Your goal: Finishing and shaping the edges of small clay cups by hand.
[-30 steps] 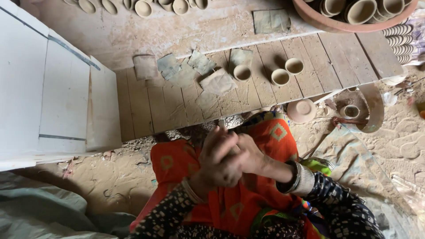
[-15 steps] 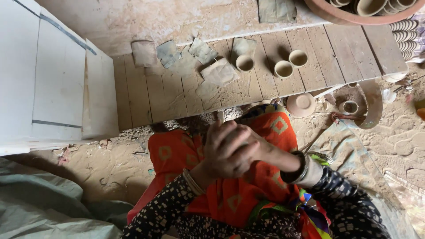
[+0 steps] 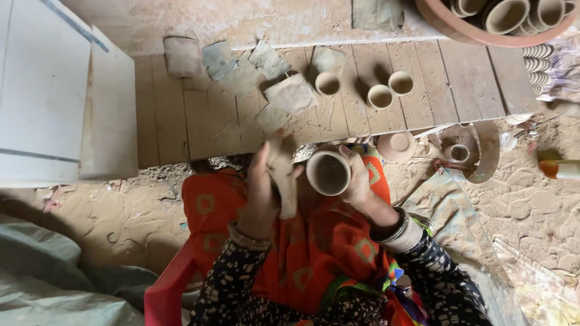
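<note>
Clay cup (image 3: 328, 173) now shows in the right hand's (image 3: 357, 178) grip, parted from the left hand (image 3: 261, 192) holding a rag (image 3: 283, 175).

We count three small unfired clay cups standing on the wooden plank desk (image 3: 459, 78): one (image 3: 328, 83) by the paper scraps and two touching (image 3: 380, 96) (image 3: 401, 83). A fourth pale clay cup (image 3: 328, 172) sits in our right hand (image 3: 357, 178), and our left hand (image 3: 261, 193) pinches one grey scrap (image 3: 283, 175). One shallow clay lid (image 3: 396, 146) lies on the sandy floor. About seven flat paper scraps (image 3: 292, 93) litter the planks. One terracotta basin (image 3: 459, 30) holds at least four cups.
</note>
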